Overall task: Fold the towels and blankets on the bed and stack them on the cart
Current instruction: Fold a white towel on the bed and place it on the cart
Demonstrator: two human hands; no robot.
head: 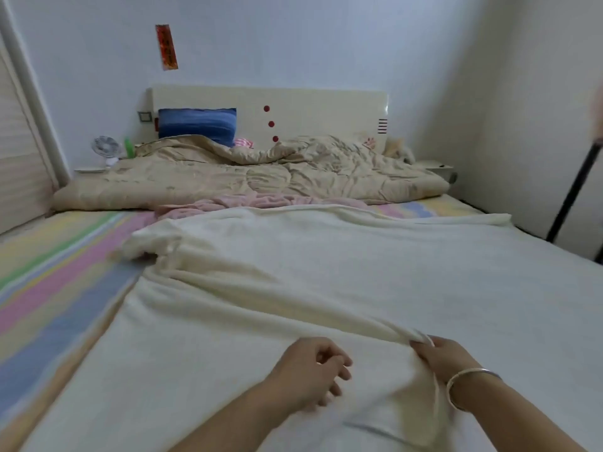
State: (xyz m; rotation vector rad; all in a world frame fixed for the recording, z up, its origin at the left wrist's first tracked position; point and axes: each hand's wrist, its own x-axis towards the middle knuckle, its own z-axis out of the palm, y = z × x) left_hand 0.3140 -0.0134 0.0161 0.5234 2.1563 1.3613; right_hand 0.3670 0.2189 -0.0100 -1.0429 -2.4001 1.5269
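A large cream blanket [326, 272] lies spread over the near half of the bed, its far left corner bunched up. My right hand [440, 355], with a silver bangle on the wrist, pinches a raised fold of this blanket near the front. A long crease runs from that pinch toward the far left. My left hand [313, 370] hovers just above the blanket to the left of the right hand, fingers loosely curled and holding nothing. A pink towel [261, 202] peeks out beyond the blanket's far edge. No cart is in view.
A crumpled beige quilt [248, 176] covers the head of the bed, with a blue pillow [197, 123] against the cream headboard [326, 112]. The striped pastel sheet [49, 278] shows on the left. A small fan [106, 148] stands at the far left. A black pole [574, 187] leans at the right.
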